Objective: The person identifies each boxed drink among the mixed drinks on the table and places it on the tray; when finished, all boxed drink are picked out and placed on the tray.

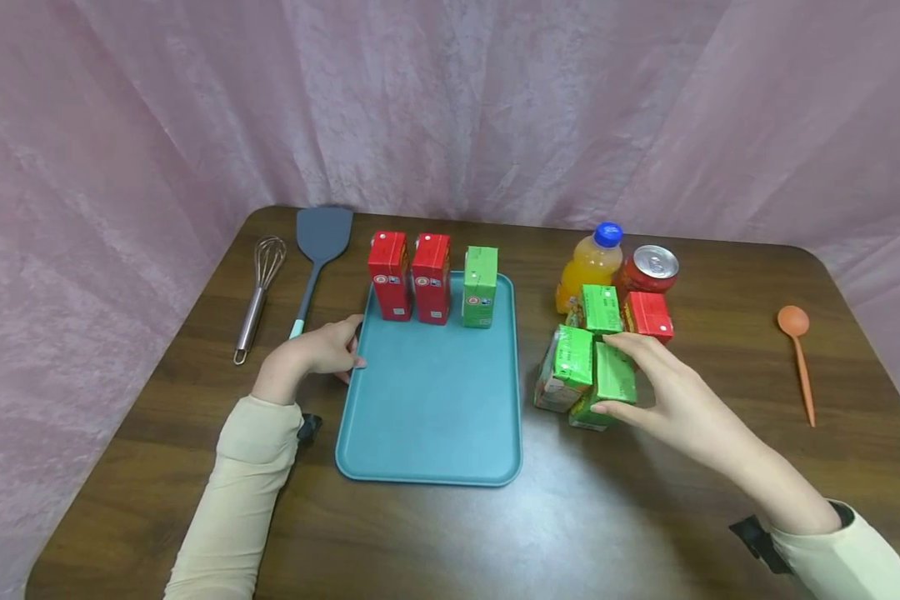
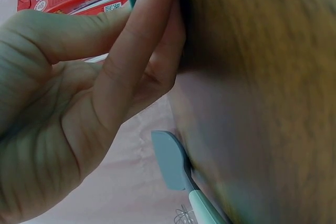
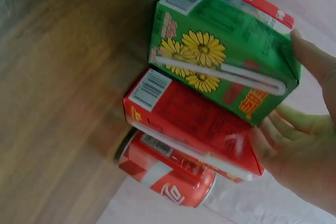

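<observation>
My left hand (image 1: 328, 348) pinches the left rim of a blue-green tray (image 1: 438, 408), thumb on top; the left wrist view shows its fingers curled at the edge. Two red drink cartons (image 1: 391, 279) and one green carton (image 1: 480, 287) stand upright at the tray's far end. To the right of the tray, my right hand (image 1: 682, 404) holds the nearest green drink carton (image 1: 615, 373) by its top, thumb on the near side and fingers on the far side. That carton, with yellow flowers and a straw, also shows in the right wrist view. It stands among two other green cartons (image 1: 573, 354).
Behind the held carton stand a red carton (image 1: 648, 315), an orange juice bottle (image 1: 588, 267) and a red soda can (image 1: 651, 268). A whisk (image 1: 258, 292) and a grey spatula (image 1: 322, 237) lie left of the tray. An orange spoon (image 1: 795, 325) lies far right.
</observation>
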`<state>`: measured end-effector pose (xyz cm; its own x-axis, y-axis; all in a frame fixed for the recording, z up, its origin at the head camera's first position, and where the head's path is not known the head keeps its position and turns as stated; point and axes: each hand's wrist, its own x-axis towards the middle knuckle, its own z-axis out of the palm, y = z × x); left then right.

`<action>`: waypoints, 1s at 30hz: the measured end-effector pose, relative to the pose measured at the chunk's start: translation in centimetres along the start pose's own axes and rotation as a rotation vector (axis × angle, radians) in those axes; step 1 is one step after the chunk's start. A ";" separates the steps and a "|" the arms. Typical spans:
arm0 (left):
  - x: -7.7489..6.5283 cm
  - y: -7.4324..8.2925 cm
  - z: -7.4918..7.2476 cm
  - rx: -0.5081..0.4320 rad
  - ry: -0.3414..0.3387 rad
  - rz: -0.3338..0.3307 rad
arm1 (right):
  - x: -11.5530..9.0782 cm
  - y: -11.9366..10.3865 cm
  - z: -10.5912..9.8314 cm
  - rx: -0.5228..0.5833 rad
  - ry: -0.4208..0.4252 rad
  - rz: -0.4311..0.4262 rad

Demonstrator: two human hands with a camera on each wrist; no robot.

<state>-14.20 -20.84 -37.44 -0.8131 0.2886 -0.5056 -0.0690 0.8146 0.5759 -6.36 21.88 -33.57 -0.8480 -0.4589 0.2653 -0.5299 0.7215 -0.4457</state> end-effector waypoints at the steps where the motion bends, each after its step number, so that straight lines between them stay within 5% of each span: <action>1: 0.0 0.0 0.0 0.000 0.000 0.000 | -0.1 0.0 0.1 -0.002 -0.003 0.006; 13: 0.0 -0.1 0.0 -0.011 0.002 0.002 | 0.4 0.0 0.7 -0.036 0.057 -0.003; 30: -0.1 0.1 0.0 0.020 0.000 -0.003 | -1.5 1.5 2.7 0.100 0.074 0.153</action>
<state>-14.12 -20.76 -37.33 -0.8131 0.2855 -0.5072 -0.0600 0.8257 0.5610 -5.86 22.27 -36.98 -0.9192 -0.3054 0.2487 -0.3937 0.7233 -0.5672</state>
